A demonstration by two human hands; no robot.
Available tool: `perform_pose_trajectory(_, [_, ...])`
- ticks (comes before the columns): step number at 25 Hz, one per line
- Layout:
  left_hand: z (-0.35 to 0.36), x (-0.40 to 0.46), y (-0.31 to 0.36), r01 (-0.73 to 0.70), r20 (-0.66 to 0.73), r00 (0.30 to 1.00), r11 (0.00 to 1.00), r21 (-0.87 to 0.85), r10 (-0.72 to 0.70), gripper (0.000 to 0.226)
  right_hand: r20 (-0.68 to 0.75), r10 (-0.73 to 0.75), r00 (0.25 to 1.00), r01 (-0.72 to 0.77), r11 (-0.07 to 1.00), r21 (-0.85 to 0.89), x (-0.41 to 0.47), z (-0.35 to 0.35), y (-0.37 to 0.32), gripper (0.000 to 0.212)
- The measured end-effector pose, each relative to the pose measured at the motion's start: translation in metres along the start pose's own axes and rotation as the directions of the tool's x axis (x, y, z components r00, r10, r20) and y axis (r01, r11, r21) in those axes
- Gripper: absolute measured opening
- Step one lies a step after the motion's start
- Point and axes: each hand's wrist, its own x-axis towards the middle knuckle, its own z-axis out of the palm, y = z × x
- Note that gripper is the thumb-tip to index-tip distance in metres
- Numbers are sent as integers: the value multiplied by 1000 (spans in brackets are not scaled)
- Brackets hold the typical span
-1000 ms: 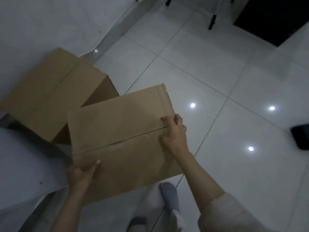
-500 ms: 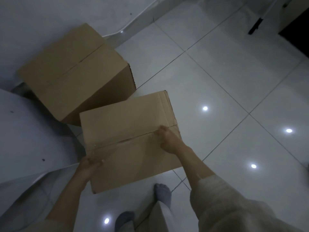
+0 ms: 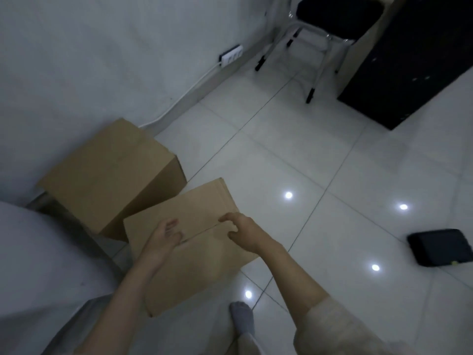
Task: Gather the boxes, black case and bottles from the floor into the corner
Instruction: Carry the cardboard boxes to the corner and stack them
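- Pale glossy floor tiles (image 3: 294,155), crossed by thin dark grout lines, dotted with small bright reflections of ceiling lights.
- White wall (image 3: 102,60) along the left and far side, with a low skirting at its foot and a white cable (image 3: 189,87) trailing down from a wall socket (image 3: 231,56).
- Dim, bluish light throughout.
- Far cardboard box (image 3: 107,175) closed, standing on the floor against the wall, in the corner on the left.
- Near cardboard box (image 3: 189,254) closed, flaps meeting along a centre seam, set just beside the far box on its near right side; whether the two touch: cannot tell.
- Left hand (image 3: 162,239) over the top of the near box by the seam, fingers loosely curled, gripping nothing.
- Right hand (image 3: 242,230) over the right part of the same seam, fingers loosely bent, thumb pointing left, holding nothing; contact with the cardboard unclear for both hands.
- Bare forearms reaching in from below, a light sleeve (image 3: 340,329) on the right arm.
- Grey-socked foot (image 3: 242,317) on the tiles, near the near box's right front corner.
- Black case (image 3: 440,251) lying flat on the floor at the right, well apart from the boxes.
- Metal-legged stool (image 3: 322,34) with a dark seat by the far wall, next to a tall black cabinet (image 3: 409,60) at upper right.
- Large pale surface (image 3: 46,265) filling the lower left; nature unclear.
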Motion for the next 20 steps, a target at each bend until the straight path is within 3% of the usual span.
perform_pose_trajectory(3, [-12, -60, 79, -203, 81, 976, 979, -2, 203, 39, -203, -72, 977, 101, 985, 138, -77, -39, -51, 42])
perform_pose_trajectory(5, [-17, -116, 128, -328, 132, 936, 944, -15, 327, 34, -372, -98, 923, 193, 954, 229, -137, -60, -81, 36])
perform_pose_trajectory(7, [-15, -172, 161, -435, 207, 879, 900, -26, 430, 29, -511, -109, 852, 278, 923, 265, -195, -74, -104, 32])
perform_pose_trajectory(10, [2, -248, 200, -569, 351, 765, 822, -25, 540, 23, -612, -92, 785, 325, 903, 282, -280, -87, -117, 28])
perform_pose_trajectory(13, [28, -300, 235, -666, 455, 665, 746, 1, 593, 23, -680, -46, 732, 304, 915, 266, -354, -99, -103, 26])
perform_pose_trajectory(20, [150, -413, 270, -824, 633, 407, 564, -58, 659, 22, -846, 172, 506, 275, 897, 347, -522, -107, -7, 25])
